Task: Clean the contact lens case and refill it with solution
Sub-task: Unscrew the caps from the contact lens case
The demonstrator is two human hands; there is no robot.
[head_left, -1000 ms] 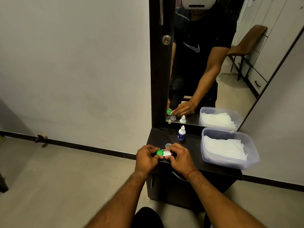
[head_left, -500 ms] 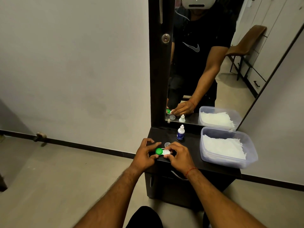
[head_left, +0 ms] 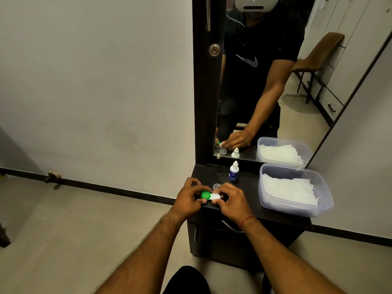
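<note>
A contact lens case with one green cap and one white cap lies at the front left of a dark dresser top. My left hand pinches the green side. My right hand grips the white side with thumb and fingers. A small white solution bottle with a blue label stands upright behind my hands, near the mirror. A small clear cap lies on the top just behind the case.
A clear plastic tub holding white tissue sits on the right of the dresser. A tall mirror in a dark frame rises behind, reflecting a person. The dresser's front edge is right under my hands, with floor to the left.
Both hands stay on the case at the same spot. My left fingers have spread a little around the green cap, and the view has shifted slightly.
</note>
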